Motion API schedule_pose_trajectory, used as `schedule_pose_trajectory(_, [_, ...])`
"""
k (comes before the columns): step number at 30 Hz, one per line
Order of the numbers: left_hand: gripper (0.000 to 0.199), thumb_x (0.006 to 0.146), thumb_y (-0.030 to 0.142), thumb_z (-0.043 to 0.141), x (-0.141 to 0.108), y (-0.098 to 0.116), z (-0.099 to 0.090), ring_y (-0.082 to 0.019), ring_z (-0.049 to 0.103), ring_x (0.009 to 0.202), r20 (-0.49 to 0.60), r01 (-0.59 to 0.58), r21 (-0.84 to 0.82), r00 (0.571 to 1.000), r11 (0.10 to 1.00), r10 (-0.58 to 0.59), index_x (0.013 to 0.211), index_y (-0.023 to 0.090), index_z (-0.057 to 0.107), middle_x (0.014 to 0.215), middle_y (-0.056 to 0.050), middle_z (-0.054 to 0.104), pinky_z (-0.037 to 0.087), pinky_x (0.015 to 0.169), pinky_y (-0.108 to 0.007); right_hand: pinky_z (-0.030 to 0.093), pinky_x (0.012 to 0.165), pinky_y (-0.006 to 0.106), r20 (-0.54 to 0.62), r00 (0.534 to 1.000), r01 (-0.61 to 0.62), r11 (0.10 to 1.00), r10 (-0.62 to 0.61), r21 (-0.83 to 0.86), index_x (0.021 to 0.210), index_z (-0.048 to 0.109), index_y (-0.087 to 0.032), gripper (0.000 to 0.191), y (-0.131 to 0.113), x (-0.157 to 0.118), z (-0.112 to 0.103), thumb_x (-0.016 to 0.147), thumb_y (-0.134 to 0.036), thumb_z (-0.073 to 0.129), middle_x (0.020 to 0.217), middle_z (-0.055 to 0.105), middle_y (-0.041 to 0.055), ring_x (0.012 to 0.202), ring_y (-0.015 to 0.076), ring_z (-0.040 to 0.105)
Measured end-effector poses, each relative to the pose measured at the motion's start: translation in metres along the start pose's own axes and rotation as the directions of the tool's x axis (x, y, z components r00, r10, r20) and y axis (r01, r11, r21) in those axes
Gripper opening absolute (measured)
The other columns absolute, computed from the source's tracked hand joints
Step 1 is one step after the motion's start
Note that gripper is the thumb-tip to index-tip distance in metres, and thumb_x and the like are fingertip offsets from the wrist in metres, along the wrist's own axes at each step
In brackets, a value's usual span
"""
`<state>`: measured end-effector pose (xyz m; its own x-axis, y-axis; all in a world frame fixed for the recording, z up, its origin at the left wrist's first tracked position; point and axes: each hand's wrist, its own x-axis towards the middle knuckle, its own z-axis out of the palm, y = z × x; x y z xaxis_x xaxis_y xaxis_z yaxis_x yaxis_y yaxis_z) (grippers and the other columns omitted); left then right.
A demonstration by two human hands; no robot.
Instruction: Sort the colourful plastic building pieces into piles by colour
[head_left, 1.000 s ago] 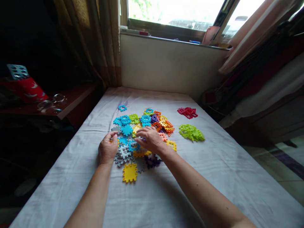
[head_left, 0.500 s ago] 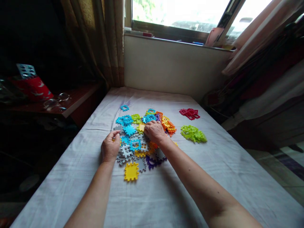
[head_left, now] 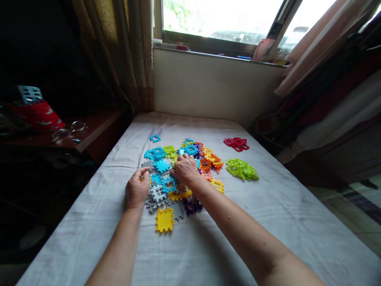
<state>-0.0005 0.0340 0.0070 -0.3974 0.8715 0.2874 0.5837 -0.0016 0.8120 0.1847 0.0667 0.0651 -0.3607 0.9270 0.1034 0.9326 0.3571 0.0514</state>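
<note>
Colourful plastic interlocking tiles lie in a mixed heap on the cloth-covered bed. My left hand [head_left: 137, 187] is at the heap's left edge, its fingers curled towards the thumb. A bit of a yellow interlocking tile [head_left: 150, 181] shows beside the thumb, within the curled fingers. My right hand [head_left: 187, 170] reaches into the middle of the heap with bent fingers pointing down; its fingertips and whatever they grip are hidden. Around it are a blue frame tile [head_left: 169, 184], a solid blue tile [head_left: 162, 165] and orange tiles [head_left: 205, 164]. A solid yellow tile [head_left: 164, 220] lies nearest me.
Apart from the heap, red tiles [head_left: 236, 143] and lime green tiles [head_left: 242, 169] form two piles on the right. One blue ring-like tile [head_left: 155, 138] sits far back. Glasses [head_left: 70, 131] and a red container [head_left: 40, 115] stand on the dark side table at left.
My right hand has shifted slightly left and towards me over the heap, uncovering orange tiles on its right. The solid yellow tile near its fingers no longer shows. My left hand stays nearly in place.
</note>
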Motion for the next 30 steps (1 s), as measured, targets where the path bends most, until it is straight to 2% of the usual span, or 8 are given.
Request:
schedule_pose_trajectory(7, [0.029, 0.081, 0.036, 0.052, 0.0, 0.0, 0.001, -0.016, 0.061, 0.065, -0.004, 0.007, -0.008, 1.0, 1.0, -0.007, 0.094, 0.023, 0.074, 0.076, -0.002, 0.071, 0.046, 0.061, -0.025, 0.04, 0.085, 0.04, 0.004, 0.99, -0.141, 0.99, 0.141, 0.018, 0.098, 0.075, -0.014, 0.036, 0.006, 0.001, 0.005, 0.089, -0.045, 0.061, 0.108, 0.068, 0.0169, 0.107, 0.03, 0.054])
schedule_pose_trajectory(11, [0.027, 0.08, 0.036, 0.053, -0.001, 0.0, 0.002, -0.017, 0.062, 0.066, -0.023, 0.001, -0.016, 1.0, 1.0, -0.001, 0.092, 0.024, 0.074, 0.076, -0.001, 0.072, 0.047, 0.063, -0.026, 0.04, 0.083, 0.04, 0.0, 0.987, -0.158, 0.987, 0.158, 0.021, 0.095, 0.075, -0.014, 0.03, 0.007, 0.001, 0.01, 0.09, -0.038, 0.058, 0.106, 0.068, 0.0178, 0.102, 0.029, 0.055])
schedule_pose_trajectory(15, [0.028, 0.081, 0.035, 0.053, -0.001, 0.001, 0.002, -0.016, 0.062, 0.065, -0.008, 0.004, -0.012, 1.0, 1.0, -0.004, 0.094, 0.024, 0.074, 0.073, -0.001, 0.071, 0.047, 0.061, -0.025, 0.04, 0.085, 0.04, -0.008, 0.986, -0.167, 0.986, 0.167, 0.029, 0.099, 0.074, -0.012, 0.037, 0.0, 0.008, 0.012, 0.088, -0.044, 0.06, 0.108, 0.068, 0.0185, 0.105, 0.0302, 0.054])
schedule_pose_trajectory(19, [0.028, 0.081, 0.035, 0.053, -0.001, 0.002, 0.001, -0.016, 0.061, 0.064, -0.011, 0.01, -0.008, 1.0, 1.0, -0.01, 0.094, 0.024, 0.075, 0.072, -0.001, 0.07, 0.046, 0.061, -0.025, 0.039, 0.088, 0.04, 0.018, 0.992, -0.129, 0.99, 0.128, 0.048, 0.101, 0.073, -0.013, 0.031, -0.003, 0.013, 0.01, 0.09, -0.037, 0.058, 0.111, 0.067, 0.0169, 0.107, 0.0291, 0.053])
schedule_pose_trajectory(22, [0.029, 0.081, 0.035, 0.052, -0.001, 0.002, 0.001, -0.016, 0.06, 0.063, -0.009, 0.008, -0.002, 1.0, 1.0, -0.008, 0.094, 0.023, 0.075, 0.071, -0.001, 0.069, 0.046, 0.061, -0.026, 0.037, 0.09, 0.039, -0.029, 0.999, -0.038, 0.997, 0.04, 0.074, 0.101, 0.072, -0.015, 0.027, 0.002, 0.01, 0.012, 0.095, -0.027, 0.049, 0.116, 0.067, 0.0143, 0.111, 0.027, 0.052])
schedule_pose_trajectory(24, [0.029, 0.081, 0.036, 0.052, -0.001, 0.002, 0.001, -0.016, 0.06, 0.063, -0.003, 0.007, 0.001, 1.0, 1.0, -0.007, 0.094, 0.023, 0.075, 0.07, -0.001, 0.068, 0.045, 0.06, -0.025, 0.037, 0.091, 0.039, -0.071, 0.997, -0.02, 0.996, 0.026, 0.088, 0.1, 0.071, -0.016, 0.028, 0.008, 0.006, 0.016, 0.097, -0.025, 0.044, 0.118, 0.067, 0.0128, 0.111, 0.0261, 0.052])
schedule_pose_trajectory(28, [0.029, 0.081, 0.036, 0.052, 0.0, 0.002, 0.0, -0.016, 0.06, 0.063, 0.007, 0.013, -0.002, 1.0, 1.0, -0.013, 0.094, 0.023, 0.074, 0.069, -0.001, 0.068, 0.044, 0.058, -0.025, 0.037, 0.095, 0.038, -0.125, 0.991, -0.026, 0.99, 0.043, 0.136, 0.106, 0.07, -0.018, 0.032, 0.021, -0.003, 0.021, 0.1, -0.029, 0.041, 0.125, 0.066, 0.0108, 0.114, 0.0244, 0.052])
schedule_pose_trajectory(30, [0.029, 0.08, 0.036, 0.052, 0.0, 0.003, 0.0, -0.016, 0.059, 0.061, 0.008, 0.022, 0.001, 1.0, 1.0, -0.022, 0.094, 0.022, 0.074, 0.069, -0.001, 0.068, 0.043, 0.057, -0.025, 0.037, 0.098, 0.039, -0.119, 0.993, -0.008, 0.989, 0.026, 0.147, 0.11, 0.07, -0.02, 0.031, 0.024, -0.006, 0.019, 0.099, -0.036, 0.045, 0.133, 0.062, 0.0099, 0.12, 0.0253, 0.05])
